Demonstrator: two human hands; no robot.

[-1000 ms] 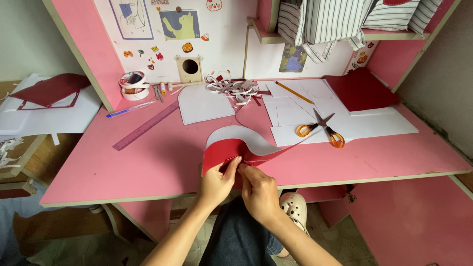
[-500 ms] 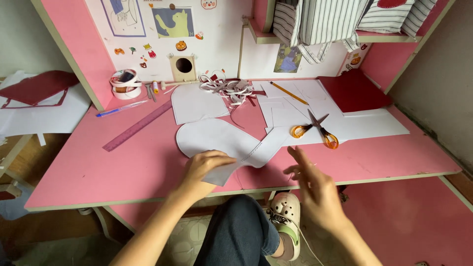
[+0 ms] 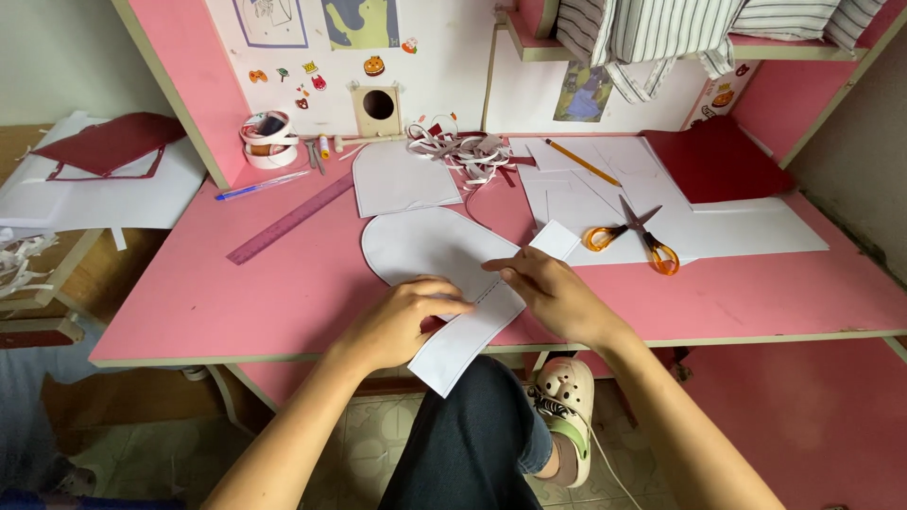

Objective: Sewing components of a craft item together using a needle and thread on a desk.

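Half a second back the right hand was off the desk edge, fingers spread in the air; now the right hand [image 3: 557,295] has come in and lies on the white paper strip [image 3: 482,316], fingertips pressed flat along its middle. The left hand [image 3: 402,321] has shifted a little toward it and rests palm down, fingers curled lightly, on the near end of the rounded white paper shape [image 3: 430,247], touching the strip's left edge. A second ago both hands were pinching a red sheet; none is under them now.

The strip runs slantwise between the hands, its lower end hanging past the pink desk [image 3: 236,293] edge over the knee. Beyond the right hand's fingertips lie the orange-handled scissors [image 3: 638,238], near but apart. Out past the left hand the purple ruler [image 3: 291,219] lies well apart, with bare desk between.
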